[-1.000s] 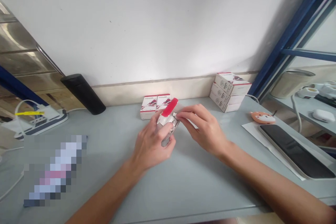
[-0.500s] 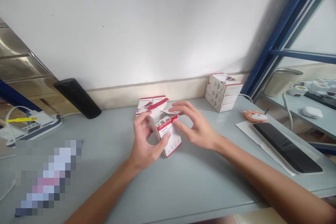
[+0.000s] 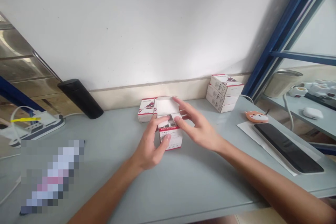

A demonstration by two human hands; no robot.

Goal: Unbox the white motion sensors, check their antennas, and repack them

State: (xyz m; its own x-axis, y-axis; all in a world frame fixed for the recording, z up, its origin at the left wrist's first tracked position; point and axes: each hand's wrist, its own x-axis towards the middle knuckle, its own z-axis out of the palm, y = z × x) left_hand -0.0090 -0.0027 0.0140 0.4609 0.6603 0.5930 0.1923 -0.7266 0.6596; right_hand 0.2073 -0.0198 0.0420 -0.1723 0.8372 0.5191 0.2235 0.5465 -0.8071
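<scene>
A black flask (image 3: 80, 98) is lying along the back edge of the bench (image 3: 199, 189), three stacked boxes (image 3: 224, 93) are standing near the back right corner, and a phone (image 3: 287, 148) is resting on paper (image 3: 248, 129) by the right edge.

Room inventory: 1 white wall (image 3: 157, 31) with cream skirting band (image 3: 123, 99); 1 pale grey desk (image 3: 199, 189); 1 blue metal frame (image 3: 286, 35); 1 lower shelf (image 3: 322, 126) at right; 1 brushed-metal panel (image 3: 21, 73) at left.
</scene>
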